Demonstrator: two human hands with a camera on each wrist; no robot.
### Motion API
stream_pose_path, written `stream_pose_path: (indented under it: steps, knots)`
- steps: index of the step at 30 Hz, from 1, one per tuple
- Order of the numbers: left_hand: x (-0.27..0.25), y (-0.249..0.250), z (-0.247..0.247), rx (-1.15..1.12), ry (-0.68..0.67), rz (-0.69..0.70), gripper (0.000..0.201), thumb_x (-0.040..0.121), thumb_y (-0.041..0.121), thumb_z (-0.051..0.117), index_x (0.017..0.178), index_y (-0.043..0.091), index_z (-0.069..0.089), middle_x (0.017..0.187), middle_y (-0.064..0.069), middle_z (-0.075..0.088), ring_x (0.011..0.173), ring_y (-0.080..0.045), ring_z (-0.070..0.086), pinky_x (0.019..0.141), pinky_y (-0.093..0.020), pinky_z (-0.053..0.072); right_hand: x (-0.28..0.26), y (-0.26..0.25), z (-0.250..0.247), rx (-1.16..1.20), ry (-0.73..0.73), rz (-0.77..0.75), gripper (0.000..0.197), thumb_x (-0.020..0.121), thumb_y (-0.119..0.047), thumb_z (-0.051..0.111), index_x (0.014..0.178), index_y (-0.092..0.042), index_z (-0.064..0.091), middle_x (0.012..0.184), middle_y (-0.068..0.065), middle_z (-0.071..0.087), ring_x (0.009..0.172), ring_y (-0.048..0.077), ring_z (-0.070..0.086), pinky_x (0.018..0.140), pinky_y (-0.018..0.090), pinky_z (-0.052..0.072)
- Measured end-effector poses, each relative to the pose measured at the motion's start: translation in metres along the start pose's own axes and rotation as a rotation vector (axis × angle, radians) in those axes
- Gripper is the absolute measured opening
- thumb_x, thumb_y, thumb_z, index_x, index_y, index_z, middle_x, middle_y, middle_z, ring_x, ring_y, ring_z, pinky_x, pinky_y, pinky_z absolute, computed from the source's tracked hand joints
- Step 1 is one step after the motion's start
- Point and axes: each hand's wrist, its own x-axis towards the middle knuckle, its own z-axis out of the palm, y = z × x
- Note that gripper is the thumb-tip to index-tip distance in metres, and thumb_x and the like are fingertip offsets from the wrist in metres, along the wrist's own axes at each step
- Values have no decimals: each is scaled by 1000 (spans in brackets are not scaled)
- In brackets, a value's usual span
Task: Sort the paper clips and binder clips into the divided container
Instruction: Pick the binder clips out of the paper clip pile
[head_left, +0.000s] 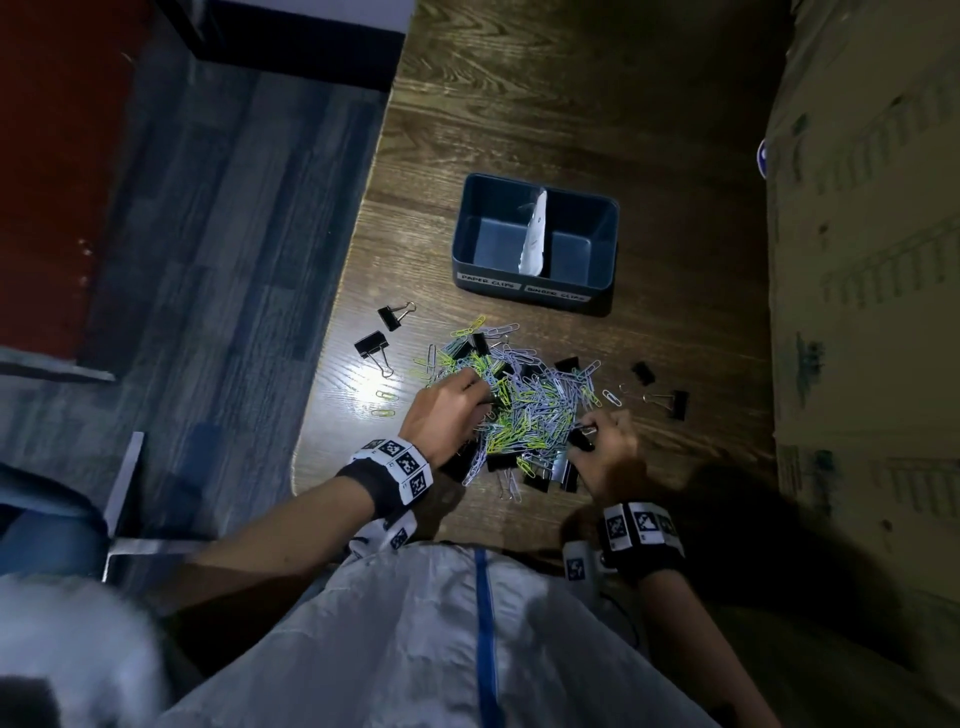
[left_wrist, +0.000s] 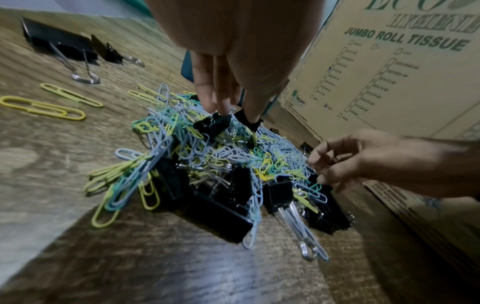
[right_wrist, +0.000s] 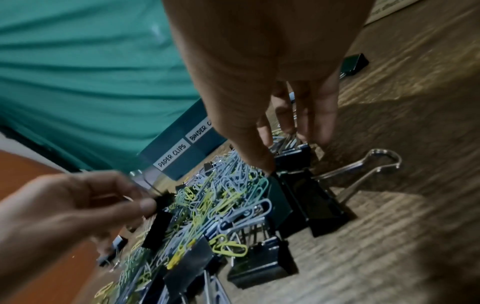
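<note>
**A:** Where are your hands at right now?

**B:** Your left hand (head_left: 445, 410) is down in the left side of the pile (head_left: 524, 400), with your fingertips (left_wrist: 250, 115) pinching a small black binder clip (left_wrist: 213, 124) that sits on top of the tangle. Your right hand (head_left: 608, 452) is on the pile's right edge, fingers curled down at another black binder clip (head_left: 581, 439); the thumb touches it in the right wrist view, but I can't tell if you've really got a grip on it.

**A:** And the container?

**B:** The divided container (head_left: 535, 291) sits on the table (head_left: 571, 104) just beyond the pile, well apart from both hands. A white paper divider (head_left: 535, 234) splits it, with "PAPER CLIPS" labelled on the left half and "BINDER CLIPS" on the right. Both halves look bare from the head view.

**A:** Strays?

**B:** Two binder clips (head_left: 373, 349) lie left of the pile and two more (head_left: 675, 402) to its right. A few yellow paper clips (left_wrist: 43, 108) lie loose beside it, and there's a cardboard box (left_wrist: 405, 67) along the right.
</note>
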Motion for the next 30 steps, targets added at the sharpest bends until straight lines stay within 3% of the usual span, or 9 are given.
stream_pose_path:
  steps: [4, 8, 10, 12, 15, 19, 23, 27, 30]
  knots:
    - [-6, -3, -17, -113, 15, -41, 5, 93, 21, 61, 95, 17, 58, 90, 5, 62, 73, -9, 58, 63, -23, 54, 5, 1, 1, -15, -33, -59, 32, 75, -11, 80, 102, -16, 65, 109, 3, 63, 96, 25, 61, 75, 30, 46]
    - [-21, -29, -44, -200, 104, -296, 12, 92, 20, 63, 104, 19, 61, 93, 10, 65, 71, -8, 61, 59, -9, 41, 6, -2, -1, -2, -29, -69, 40, 76, -11, 77, 111, -20, 62, 100, 4, 67, 90, 30, 63, 75, 38, 53]
    - [-33, -52, -52, -168, 147, -435, 18, 91, 21, 63, 109, 19, 60, 97, 2, 69, 80, -19, 64, 68, -24, 46, 6, -5, -6, 22, -88, -34, 48, 77, -14, 77, 116, -29, 55, 94, 4, 66, 87, 29, 62, 73, 40, 54]
    - [-45, -73, -59, -139, 105, -609, 19, 92, 24, 59, 111, 21, 57, 105, -6, 69, 92, -28, 64, 78, -36, 51, 7, -5, -12, 63, -114, -11, 50, 74, -17, 79, 111, -34, 51, 87, -2, 63, 80, 23, 62, 68, 33, 51]
    - [-57, -93, -59, -141, -35, -761, 24, 95, 25, 57, 118, 20, 54, 112, -12, 66, 102, -33, 60, 82, -40, 47, 11, -4, -22, 141, -90, 36, 41, 64, -19, 81, 93, -32, 56, 73, -10, 60, 72, 18, 62, 65, 31, 51]
    - [-62, -101, -52, -145, -67, -729, 26, 94, 28, 59, 118, 23, 50, 113, -9, 65, 102, -32, 59, 81, -40, 45, 16, -6, -38, 249, -231, 146, 27, 70, -14, 79, 89, -24, 62, 65, -4, 63, 66, 18, 63, 67, 33, 53]
    - [-65, -88, -50, 97, 1, -570, 36, 92, 30, 61, 122, 15, 50, 118, -10, 53, 105, -30, 54, 74, -45, 49, 23, -1, -54, 443, -306, 151, 22, 77, 4, 75, 93, -8, 67, 60, -3, 57, 56, 13, 51, 61, 31, 42]
    - [-62, -73, -39, 203, -105, -305, 27, 88, 22, 63, 111, 9, 56, 102, -7, 54, 84, -26, 57, 61, -35, 50, 27, 5, -72, 502, -201, 192, 23, 75, 9, 75, 89, -8, 69, 63, 1, 59, 50, 2, 53, 55, 20, 45]
    - [-49, -67, -36, 313, -265, -243, 33, 76, 14, 73, 104, 9, 58, 100, -6, 56, 94, -23, 52, 63, -33, 49, 37, 23, -84, 287, -60, 230, 19, 73, -6, 80, 86, -17, 72, 72, -2, 66, 69, 11, 61, 74, 25, 47]
